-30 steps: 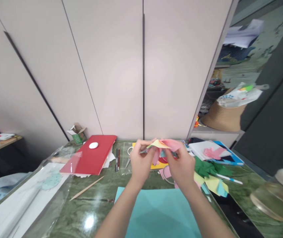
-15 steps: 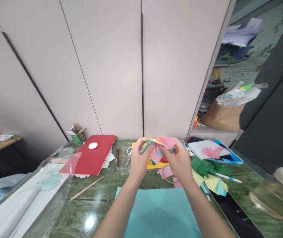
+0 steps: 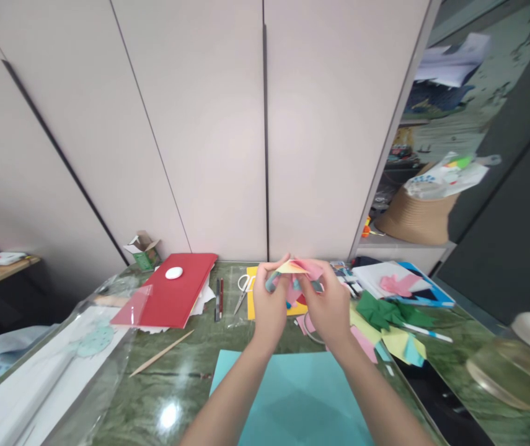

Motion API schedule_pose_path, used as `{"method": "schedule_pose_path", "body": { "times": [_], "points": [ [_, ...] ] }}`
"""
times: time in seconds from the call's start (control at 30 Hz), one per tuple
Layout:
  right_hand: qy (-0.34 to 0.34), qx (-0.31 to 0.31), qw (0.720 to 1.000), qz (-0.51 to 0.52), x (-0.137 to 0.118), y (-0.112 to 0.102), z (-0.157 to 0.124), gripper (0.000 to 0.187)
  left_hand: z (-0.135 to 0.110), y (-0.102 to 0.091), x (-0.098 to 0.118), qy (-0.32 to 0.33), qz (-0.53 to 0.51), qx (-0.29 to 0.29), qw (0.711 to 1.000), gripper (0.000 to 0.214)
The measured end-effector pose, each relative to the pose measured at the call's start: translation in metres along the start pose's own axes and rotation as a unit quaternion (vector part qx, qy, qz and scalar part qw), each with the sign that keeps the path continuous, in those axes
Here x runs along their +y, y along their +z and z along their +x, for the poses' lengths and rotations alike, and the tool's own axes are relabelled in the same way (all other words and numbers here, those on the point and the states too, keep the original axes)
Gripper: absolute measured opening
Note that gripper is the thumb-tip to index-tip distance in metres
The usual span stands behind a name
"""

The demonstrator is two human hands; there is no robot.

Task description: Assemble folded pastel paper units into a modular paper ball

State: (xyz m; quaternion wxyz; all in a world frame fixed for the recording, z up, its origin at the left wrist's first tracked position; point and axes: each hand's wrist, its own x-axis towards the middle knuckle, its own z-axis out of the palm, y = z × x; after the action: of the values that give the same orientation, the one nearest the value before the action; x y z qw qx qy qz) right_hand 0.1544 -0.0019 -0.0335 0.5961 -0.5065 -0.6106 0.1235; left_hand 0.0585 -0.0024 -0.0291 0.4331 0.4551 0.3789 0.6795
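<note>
Both hands hold a folded paper piece [image 3: 294,267] in pink, pale yellow and teal, raised over the far part of the desk. My left hand [image 3: 270,305] grips its left side between thumb and fingers. On its right side, my right hand [image 3: 326,303] pinches the paper with the thumb pressed near the middle. The thumbs are close together, and the fingers hide much of the paper. Under my forearms lies a teal sheet [image 3: 302,390]. Behind the hands are a yellow sheet [image 3: 251,303] and scissors [image 3: 242,291] with white handles.
A red folder [image 3: 176,297] with a white oval object [image 3: 174,272], pens [image 3: 219,298] and a pointed wooden stick [image 3: 162,353] lie left. Right are green paper [image 3: 385,310], yellow paper pieces [image 3: 397,342], a white pen [image 3: 427,333], a black strip [image 3: 436,396] and a lidded jar [image 3: 511,365].
The thumbs have come closer together beneath the paper piece, and its top now shows a pale yellow fold. My right hand has shifted slightly left, uncovering pink paper on the desk.
</note>
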Motion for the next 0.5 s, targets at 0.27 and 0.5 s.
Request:
{"method": "schedule_pose_path", "body": {
  "times": [0.27,0.5],
  "points": [
    [-0.003,-0.006,0.996,-0.090,-0.001,-0.006,0.003,0.018,0.007,-0.008,0.003,-0.032,-0.011,-0.099,0.995,0.014],
    [0.006,-0.037,0.992,-0.120,0.004,-0.007,0.010,0.018,0.019,-0.021,0.007,-0.154,-0.090,-0.218,0.960,0.030]
  ]
}}
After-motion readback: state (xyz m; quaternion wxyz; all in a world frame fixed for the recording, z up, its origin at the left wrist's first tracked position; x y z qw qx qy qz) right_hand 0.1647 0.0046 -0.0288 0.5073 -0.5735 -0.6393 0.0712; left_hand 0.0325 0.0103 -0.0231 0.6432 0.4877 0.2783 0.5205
